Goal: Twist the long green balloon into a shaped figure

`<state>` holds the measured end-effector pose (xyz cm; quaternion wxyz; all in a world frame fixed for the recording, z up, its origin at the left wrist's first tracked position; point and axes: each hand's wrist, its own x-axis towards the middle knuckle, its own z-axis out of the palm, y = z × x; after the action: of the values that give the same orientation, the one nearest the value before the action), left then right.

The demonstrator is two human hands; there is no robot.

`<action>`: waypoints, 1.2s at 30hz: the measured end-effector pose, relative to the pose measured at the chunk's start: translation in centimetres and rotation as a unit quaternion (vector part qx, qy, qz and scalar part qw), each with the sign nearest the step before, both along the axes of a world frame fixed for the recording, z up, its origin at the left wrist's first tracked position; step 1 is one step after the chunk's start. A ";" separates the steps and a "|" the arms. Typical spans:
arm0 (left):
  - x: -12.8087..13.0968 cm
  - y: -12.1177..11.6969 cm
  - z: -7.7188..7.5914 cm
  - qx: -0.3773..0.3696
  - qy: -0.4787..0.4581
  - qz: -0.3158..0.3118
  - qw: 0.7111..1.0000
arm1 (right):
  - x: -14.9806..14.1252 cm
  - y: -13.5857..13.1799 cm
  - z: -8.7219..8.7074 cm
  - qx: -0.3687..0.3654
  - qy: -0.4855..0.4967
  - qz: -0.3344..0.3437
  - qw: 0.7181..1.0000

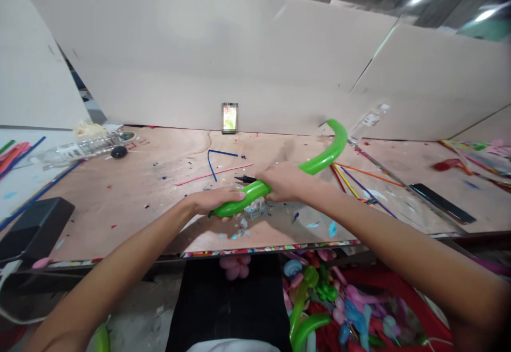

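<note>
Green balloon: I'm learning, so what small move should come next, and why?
Perhaps twist the green balloon a little where the right hand holds it: the left hand grips it near one end, and the stretch between looks smooth.

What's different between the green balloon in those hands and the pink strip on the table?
The balloon is fat; the strip is thin. The balloon curves; the strip is nearly straight. The left hand and right hand hold the balloon; the strip lies on the table. Both are long.
</note>
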<state>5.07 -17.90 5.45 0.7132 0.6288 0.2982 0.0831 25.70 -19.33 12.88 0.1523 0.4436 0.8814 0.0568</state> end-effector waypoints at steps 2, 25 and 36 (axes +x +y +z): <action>0.4 0.0 -0.2 -0.054 -0.008 0.012 0.998 | 0.0 0.3 -0.1 0.007 -0.004 0.001 1.000; 1.0 -2.5 -1.5 -0.340 -0.218 -0.041 0.914 | 1.3 0.7 -1.8 0.181 0.088 0.151 0.968; 0.2 -1.0 0.1 -0.075 -0.113 0.024 0.990 | 2.1 0.8 -1.6 0.251 0.110 0.086 0.958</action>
<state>5.28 -18.95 5.58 0.7854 0.5527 0.2360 0.1482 27.78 -18.53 11.31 -0.0672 0.3938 0.8849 0.2395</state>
